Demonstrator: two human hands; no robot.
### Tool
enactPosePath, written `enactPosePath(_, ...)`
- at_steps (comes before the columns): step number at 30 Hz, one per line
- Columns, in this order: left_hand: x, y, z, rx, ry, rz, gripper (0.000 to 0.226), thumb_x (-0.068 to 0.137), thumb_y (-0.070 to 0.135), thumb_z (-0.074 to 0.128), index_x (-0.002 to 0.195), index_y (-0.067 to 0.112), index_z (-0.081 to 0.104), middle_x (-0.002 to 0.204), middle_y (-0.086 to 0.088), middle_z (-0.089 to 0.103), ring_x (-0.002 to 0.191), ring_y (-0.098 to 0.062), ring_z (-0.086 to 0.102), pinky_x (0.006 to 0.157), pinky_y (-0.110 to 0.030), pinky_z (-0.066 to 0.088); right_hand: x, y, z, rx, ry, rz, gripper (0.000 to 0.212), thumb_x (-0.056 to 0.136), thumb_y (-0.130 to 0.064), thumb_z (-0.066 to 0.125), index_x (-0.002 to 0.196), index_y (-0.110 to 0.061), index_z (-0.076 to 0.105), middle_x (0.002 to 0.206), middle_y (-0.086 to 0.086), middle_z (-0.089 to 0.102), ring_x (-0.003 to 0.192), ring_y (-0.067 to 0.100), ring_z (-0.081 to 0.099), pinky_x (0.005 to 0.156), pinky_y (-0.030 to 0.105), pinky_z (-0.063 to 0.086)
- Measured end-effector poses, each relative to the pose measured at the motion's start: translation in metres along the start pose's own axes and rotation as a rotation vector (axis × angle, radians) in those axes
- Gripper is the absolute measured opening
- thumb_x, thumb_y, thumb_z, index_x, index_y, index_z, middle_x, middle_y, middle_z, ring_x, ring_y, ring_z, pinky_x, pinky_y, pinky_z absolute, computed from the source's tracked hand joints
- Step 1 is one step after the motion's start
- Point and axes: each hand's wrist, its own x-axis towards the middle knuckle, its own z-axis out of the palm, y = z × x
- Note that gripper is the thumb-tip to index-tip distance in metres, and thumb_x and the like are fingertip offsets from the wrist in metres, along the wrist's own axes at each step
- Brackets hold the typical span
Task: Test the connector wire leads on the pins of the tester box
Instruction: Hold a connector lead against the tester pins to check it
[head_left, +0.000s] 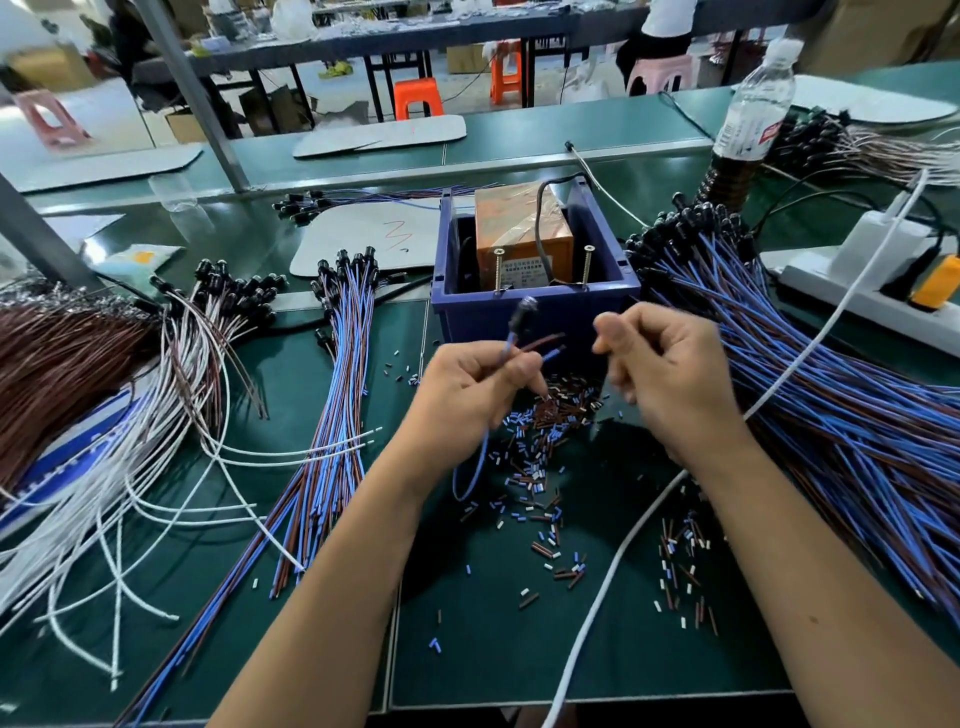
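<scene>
A green workbench (311, 597) is seen from above, with 2 bare forearms reaching in. In the left hand (467, 387) a connector wire (511, 340) is pinched between thumb and curled fingers; its black connector (522, 309) points up, and its brown and blue leads (548, 345) fork to the right, free in the air. The right hand (670, 374) is held just beside the leads with fingers curled; whether anything is pinched in it cannot be told, as it is blurred. Just beyond both hands, a blue bin (535, 312) holds the orange tester box (522, 236), with 2 upright screw pins (543, 270) at its near edge. Untested bundles (831, 405) are heaped to the right. For a sound test, the 2 leads are probably best spread apart and 1 bare tip pressed firmly to each pin, without the tips touching each other.
</scene>
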Motion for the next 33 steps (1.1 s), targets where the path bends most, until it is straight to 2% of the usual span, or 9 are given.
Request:
enactPosePath(3, 0.001, 0.002, -0.012, -0.072, 0.126, 0.015, 0.029, 0.099, 0.029, 0.061, 0.077, 0.02, 0.077, 0.045, 0.004, 0.04, 0.041, -0.01, 0.029, 0.043, -0.022, 0.022, 0.002, 0.002, -0.008, -0.02, 0.051, 0.005, 0.03, 0.099, -0.039, 0.069, 0.077, -0.02, 0.071, 0.055, -0.001, 0.06, 0.045, 0.01, 0.047, 0.045, 0.02, 0.039)
enactPosePath(6, 0.0, 0.001, -0.004, -0.036, 0.166, 0.03, 0.029, 0.1, 0.028, 0.062, 0.079, 0.013, 0.076, 0.044, 0.004, 0.043, 0.041, -0.009, 0.031, 0.043, -0.019, 0.026, -0.003, 0.001, 0.008, -0.044, -0.002, 0.003, 0.012, 0.095, -0.031, 0.075, 0.089, -0.021, 0.077, 0.059, -0.002, 0.066, 0.047, 0.003, 0.053, 0.049, 0.014, 0.041)
enactPosePath(8, -0.001, 0.0, 0.008, 0.018, 0.164, 0.043, 0.028, 0.1, 0.023, 0.065, 0.08, 0.007, 0.074, 0.045, 0.004, 0.046, 0.041, -0.008, 0.035, 0.044, -0.018, 0.03, -0.006, -0.003, 0.024, 0.074, -0.03, 0.03, 0.016, 0.094, -0.027, 0.075, 0.094, -0.012, 0.079, 0.06, -0.002, 0.066, 0.046, 0.002, 0.052, 0.048, 0.012, 0.04)
enactPosePath(11, 0.0, -0.001, 0.017, 0.069, 0.173, 0.069, 0.03, 0.1, 0.019, 0.067, 0.081, -0.005, 0.071, 0.046, 0.002, 0.05, 0.042, -0.008, 0.038, 0.045, -0.019, 0.032, -0.009, -0.01, 0.034, 0.292, -0.03, 0.131, 0.025, 0.087, -0.028, 0.074, 0.094, -0.005, 0.08, 0.061, 0.002, 0.063, 0.044, 0.008, 0.044, 0.042, 0.019, 0.034)
enactPosePath(19, -0.001, -0.002, 0.016, 0.063, 0.094, 0.028, 0.029, 0.096, 0.02, 0.069, 0.077, -0.002, 0.071, 0.046, 0.004, 0.053, 0.042, -0.008, 0.041, 0.047, -0.017, 0.034, -0.01, -0.016, 0.035, 0.394, -0.03, 0.225, 0.022, 0.079, -0.026, 0.077, 0.089, -0.006, 0.08, 0.069, 0.014, 0.068, 0.042, 0.005, 0.046, 0.043, 0.018, 0.038)
enactPosePath(23, -0.001, -0.005, 0.013, 0.004, 0.06, -0.019, 0.024, 0.097, 0.021, 0.069, 0.078, 0.007, 0.075, 0.046, 0.003, 0.053, 0.041, -0.006, 0.04, 0.047, -0.015, 0.034, -0.009, -0.015, 0.033, 0.366, -0.044, 0.234, 0.02, 0.082, -0.027, 0.077, 0.084, -0.008, 0.08, 0.062, 0.007, 0.065, 0.045, 0.006, 0.046, 0.048, 0.02, 0.039)
enactPosePath(27, 0.0, -0.006, 0.014, -0.153, 0.067, -0.05, 0.036, 0.098, 0.038, 0.062, 0.085, 0.008, 0.076, 0.056, 0.0, 0.054, 0.04, -0.005, 0.035, 0.042, -0.016, 0.029, -0.008, -0.016, 0.032, 0.391, 0.011, 0.298, 0.019, 0.079, -0.031, 0.078, 0.082, -0.013, 0.081, 0.062, 0.0, 0.062, 0.049, 0.005, 0.047, 0.052, 0.019, 0.044)
enactPosePath(30, 0.001, -0.006, 0.012, -0.28, 0.09, -0.05, 0.033, 0.103, 0.032, 0.054, 0.094, 0.013, 0.079, 0.068, -0.002, 0.057, 0.044, -0.003, 0.034, 0.043, -0.016, 0.026, -0.007, -0.017, 0.031, 0.434, 0.036, 0.353, 0.017, 0.079, -0.033, 0.078, 0.078, -0.016, 0.082, 0.061, -0.002, 0.058, 0.051, 0.006, 0.045, 0.057, 0.019, 0.046)
enactPosePath(33, 0.001, -0.005, 0.01, -0.313, 0.098, -0.041, 0.032, 0.104, 0.024, 0.05, 0.105, 0.008, 0.078, 0.079, -0.004, 0.059, 0.048, -0.003, 0.034, 0.044, -0.016, 0.026, -0.007, -0.02, 0.032, 0.443, 0.026, 0.376, 0.018, 0.077, -0.035, 0.077, 0.076, -0.019, 0.082, 0.064, -0.004, 0.062, 0.056, 0.006, 0.051, 0.062, 0.021, 0.049)
